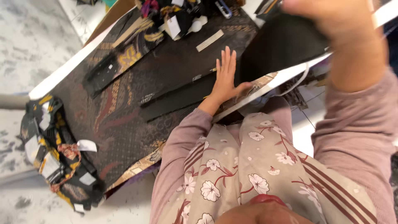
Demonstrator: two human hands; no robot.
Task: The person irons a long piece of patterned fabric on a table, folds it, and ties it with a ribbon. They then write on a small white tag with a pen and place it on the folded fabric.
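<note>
The black fabric panel (182, 96) lies flat (matte, long) under the left hand (226, 79), fingers spread wide. The right hand (327, 16) grips its lifted end near the table edge (265, 85).

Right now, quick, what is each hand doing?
Left hand: open, pressed flat on the black fabric strip.
Right hand: closed, lifting the black fabric sheet.

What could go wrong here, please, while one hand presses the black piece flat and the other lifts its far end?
The left hand pins only one spot of the black piece, so the right hand lifting its end may drag it across the patterned fabric. The bundle hanging at the table's edge could possibly slide off.
</note>
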